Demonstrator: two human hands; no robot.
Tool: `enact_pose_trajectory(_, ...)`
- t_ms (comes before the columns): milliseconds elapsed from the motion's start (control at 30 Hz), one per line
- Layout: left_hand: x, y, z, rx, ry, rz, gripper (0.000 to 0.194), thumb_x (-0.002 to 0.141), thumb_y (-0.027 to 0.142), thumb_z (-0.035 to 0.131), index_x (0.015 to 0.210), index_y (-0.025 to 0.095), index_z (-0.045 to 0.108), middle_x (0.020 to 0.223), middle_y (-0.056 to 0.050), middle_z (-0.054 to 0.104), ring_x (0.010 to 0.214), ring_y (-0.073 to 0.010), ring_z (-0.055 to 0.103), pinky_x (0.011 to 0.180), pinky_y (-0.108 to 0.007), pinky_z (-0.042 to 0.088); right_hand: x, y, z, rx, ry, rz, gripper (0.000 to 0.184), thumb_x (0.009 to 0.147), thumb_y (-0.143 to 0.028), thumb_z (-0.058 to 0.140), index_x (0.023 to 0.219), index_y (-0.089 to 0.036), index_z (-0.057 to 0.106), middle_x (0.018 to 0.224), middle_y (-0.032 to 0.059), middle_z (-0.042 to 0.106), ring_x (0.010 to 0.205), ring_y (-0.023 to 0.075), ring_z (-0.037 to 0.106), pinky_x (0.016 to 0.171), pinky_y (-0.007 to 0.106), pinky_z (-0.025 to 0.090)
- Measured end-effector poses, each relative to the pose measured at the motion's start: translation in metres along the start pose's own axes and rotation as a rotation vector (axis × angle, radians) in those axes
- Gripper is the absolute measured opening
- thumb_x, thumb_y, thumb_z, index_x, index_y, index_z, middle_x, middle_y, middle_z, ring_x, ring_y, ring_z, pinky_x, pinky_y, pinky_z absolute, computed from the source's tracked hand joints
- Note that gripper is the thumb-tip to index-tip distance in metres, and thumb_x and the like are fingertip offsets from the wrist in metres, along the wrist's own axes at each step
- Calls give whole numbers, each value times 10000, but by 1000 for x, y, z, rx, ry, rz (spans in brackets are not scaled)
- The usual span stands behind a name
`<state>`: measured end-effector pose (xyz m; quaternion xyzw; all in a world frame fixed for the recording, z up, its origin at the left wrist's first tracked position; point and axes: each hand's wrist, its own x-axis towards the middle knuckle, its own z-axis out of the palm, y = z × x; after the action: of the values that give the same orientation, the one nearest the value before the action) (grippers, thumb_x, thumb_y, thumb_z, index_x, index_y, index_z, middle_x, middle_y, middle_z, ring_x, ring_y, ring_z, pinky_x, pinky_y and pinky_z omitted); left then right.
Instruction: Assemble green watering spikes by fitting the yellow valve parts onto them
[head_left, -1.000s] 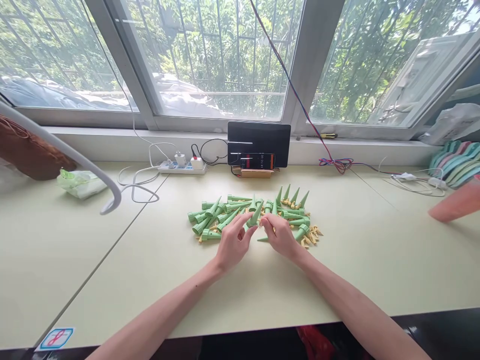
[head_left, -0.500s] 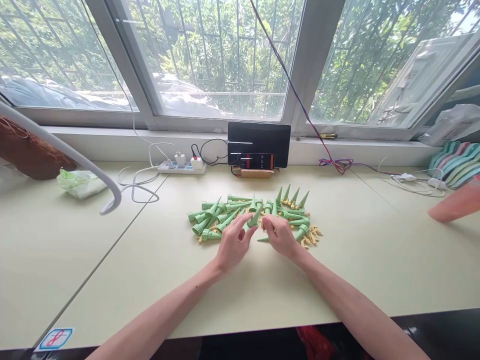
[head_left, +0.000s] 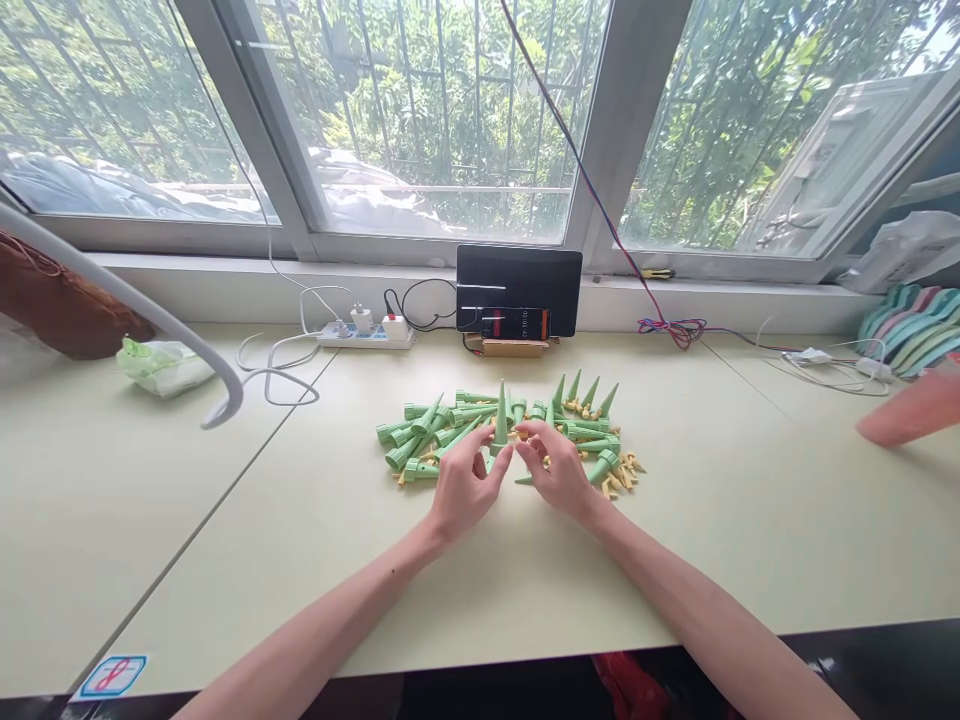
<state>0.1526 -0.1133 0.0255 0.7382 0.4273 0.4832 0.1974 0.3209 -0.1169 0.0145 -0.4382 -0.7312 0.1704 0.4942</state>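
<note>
My left hand (head_left: pixel 466 482) grips a green plastic cone spike (head_left: pixel 502 415) near its wide ribbed base, thumb in front, and the spike's point stands upward. Close on its right, my right hand (head_left: pixel 555 468) is curled with thumb and forefinger around a small yellow plastic piece (head_left: pixel 523 436), mostly hidden by the fingers. The piece is beside the spike; whether they touch I cannot tell. Around both hands lie several green spikes (head_left: pixel 409 452), many on their sides. Small yellow pieces (head_left: pixel 626 472) are heaped to the right.
Several green spikes (head_left: pixel 592 392) stand point-up with yellow pieces at the back right. Behind are a phone (head_left: pixel 516 323) and a black tablet (head_left: pixel 519 285). A power strip (head_left: pixel 365 337) with cables, a plastic bag (head_left: pixel 163 366) and a white curved bar (head_left: pixel 217 385) occupy the left.
The spike in my left hand has turned from leaning right to nearly upright, a little further left. My right hand's thumb and forefinger have spread slightly from a tighter pinch.
</note>
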Motion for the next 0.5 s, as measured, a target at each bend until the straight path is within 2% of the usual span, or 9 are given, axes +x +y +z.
enact_pose_trajectory(233,0,-2,0,-39,-35,15,258,906,357,593,1084,170,593,866,-21,646,409,-37,419,420,-199,393,0,4,0,4,-1,-5,206,1000,-359,461,1101,-207,555,769,11,610,610,143,594,581,254,468)
enact_pose_trajectory(500,-4,-6,1,-55,-85,84,250,904,313,612,1126,201,585,967,-35,635,446,-29,426,446,-191,419,-2,6,-1,-12,32,-3,172,1019,-330,405,1028,-215,532,679,-21,534,540,128,485,536,238,395)
